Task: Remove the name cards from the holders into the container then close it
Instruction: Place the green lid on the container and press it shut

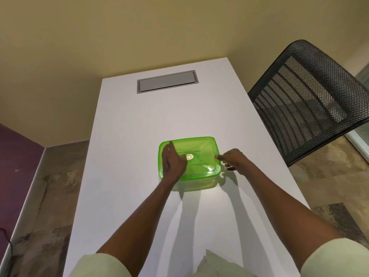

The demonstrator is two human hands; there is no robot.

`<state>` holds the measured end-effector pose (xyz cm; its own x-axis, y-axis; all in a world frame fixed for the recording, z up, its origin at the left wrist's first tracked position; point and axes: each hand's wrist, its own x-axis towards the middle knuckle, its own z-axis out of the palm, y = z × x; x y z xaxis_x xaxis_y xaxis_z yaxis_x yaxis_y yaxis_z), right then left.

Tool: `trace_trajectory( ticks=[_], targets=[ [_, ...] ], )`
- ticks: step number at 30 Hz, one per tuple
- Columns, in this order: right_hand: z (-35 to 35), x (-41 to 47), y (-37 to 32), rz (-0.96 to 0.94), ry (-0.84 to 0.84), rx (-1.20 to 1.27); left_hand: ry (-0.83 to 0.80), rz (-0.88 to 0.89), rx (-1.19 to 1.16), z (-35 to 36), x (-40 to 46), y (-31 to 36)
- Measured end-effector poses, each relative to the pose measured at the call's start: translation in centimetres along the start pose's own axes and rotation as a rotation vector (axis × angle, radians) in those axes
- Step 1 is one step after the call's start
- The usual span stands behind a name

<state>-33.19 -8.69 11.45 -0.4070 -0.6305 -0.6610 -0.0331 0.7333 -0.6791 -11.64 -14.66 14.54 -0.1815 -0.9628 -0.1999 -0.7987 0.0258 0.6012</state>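
Head view, hands (pixel 173 162) on green container (pixel 201 148), mesh chair (pixel 305 100) beside table (pixel 139 136)

Two bare forearms reach out from the bottom of the view. Each arm wears a pale cream sleeve, the left sleeve (pixel 99 265) and the right sleeve (pixel 335 258), both of a soft, faintly ribbed knit and pushed up to about the elbow. The left grip (pixel 173 162) and right grip (pixel 232 158) are bare, with no rings, watch or gloves showing.
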Motion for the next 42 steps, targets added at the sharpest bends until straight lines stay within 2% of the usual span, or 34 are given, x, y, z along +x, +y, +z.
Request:
trace_trajectory(
  ticks=[3,6,14,20,25,30,42],
  targets=[
    [0.0,1.2,-1.0,-0.084,0.100,0.010,-0.084,0.166,0.080,1.6,1.1,1.2],
    [0.3,2.0,-2.2,-0.151,0.159,-0.019,-0.180,0.252,0.221,3.0,2.0,2.0],
    [1.6,4.2,-5.3,-0.224,0.193,-0.137,-0.358,0.276,0.428,6.1,3.2,0.7],
    [1.9,5.9,-6.1,-0.232,0.159,-0.204,-0.360,0.295,0.452,7.5,3.5,-0.4],
    [1.4,6.9,-6.4,-0.107,0.115,-0.214,-0.379,0.287,0.434,8.1,3.9,-0.8],
    [1.4,7.4,-6.9,-0.066,0.090,-0.237,-0.367,0.292,0.432,8.2,3.9,-1.0],
    [1.9,6.7,-6.9,-0.131,0.118,-0.286,-0.328,0.310,0.424,7.9,3.5,-0.6]
  ],
)
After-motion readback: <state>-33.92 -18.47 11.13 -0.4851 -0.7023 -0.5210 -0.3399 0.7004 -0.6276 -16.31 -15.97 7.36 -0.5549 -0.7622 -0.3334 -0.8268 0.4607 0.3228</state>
